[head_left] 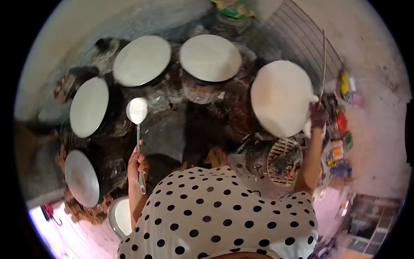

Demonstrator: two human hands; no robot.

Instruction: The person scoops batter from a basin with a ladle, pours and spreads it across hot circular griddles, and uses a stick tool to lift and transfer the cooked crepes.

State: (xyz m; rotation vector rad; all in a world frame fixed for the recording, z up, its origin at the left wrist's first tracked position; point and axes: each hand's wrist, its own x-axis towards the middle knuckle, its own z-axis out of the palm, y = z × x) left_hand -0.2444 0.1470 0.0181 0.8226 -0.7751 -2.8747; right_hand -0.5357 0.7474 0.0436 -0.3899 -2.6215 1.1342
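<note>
My left hand [138,165] is wrapped round the handle of a metal ladle [137,111], whose bowl holds white batter. My right hand [318,114], dark as if gloved, is closed round the lower end of a long thin stick [324,60] that points upward. It is at the right edge of a large round griddle [282,98] covered with a white layer. A small white piece shows beside those fingers; I cannot tell whether it is cloth or part of the layer. A metal bowl of white batter [123,218] stands below my left forearm.
White-coated griddles stand in an arc: one at left [89,107], two at the back [142,60] [210,57]. A bare grey pan [82,178] is at lower left. A slatted basket [284,162] with dark pieces stands near my right arm. A wire rack [297,39] leans against the wall.
</note>
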